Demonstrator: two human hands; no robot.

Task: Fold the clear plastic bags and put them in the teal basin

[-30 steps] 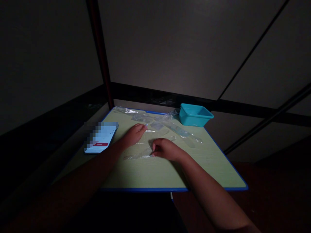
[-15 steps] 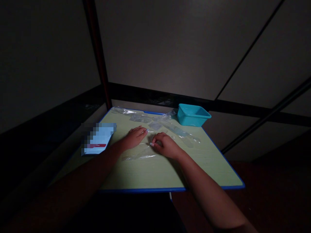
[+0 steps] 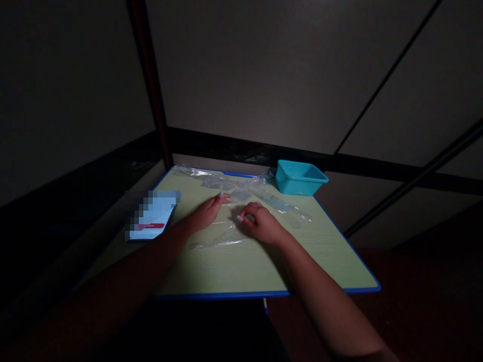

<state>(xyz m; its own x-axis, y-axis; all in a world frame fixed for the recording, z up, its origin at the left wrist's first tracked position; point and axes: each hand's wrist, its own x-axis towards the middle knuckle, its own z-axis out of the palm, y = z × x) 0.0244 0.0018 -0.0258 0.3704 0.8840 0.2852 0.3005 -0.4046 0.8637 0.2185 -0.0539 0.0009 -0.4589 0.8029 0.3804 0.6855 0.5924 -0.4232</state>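
Observation:
A clear plastic bag point(image 3: 221, 241) lies flat on the small table, spread in front of my hands. My right hand point(image 3: 262, 222) is over its right part, thumb and fingers curled together in a pinch on the film. On the left, my left hand point(image 3: 209, 211) rests at the far edge of the bag with its fingers stretched out and the thumb raised, holding nothing. More clear plastic bags point(image 3: 277, 202) lie overlapping just beyond both hands.
A turquoise plastic basket point(image 3: 300, 186) stands at the table's back right corner. A phone with a lit, partly blurred screen point(image 3: 154, 213) lies at the left. The pale table point(image 3: 226, 274) has a blue rim, and a wall point(image 3: 245, 90) rises behind it.
My left hand has drawn slightly back to the left and its thumb has lifted. The right hand has shifted a little right, still curled. The bags and basket stay put.

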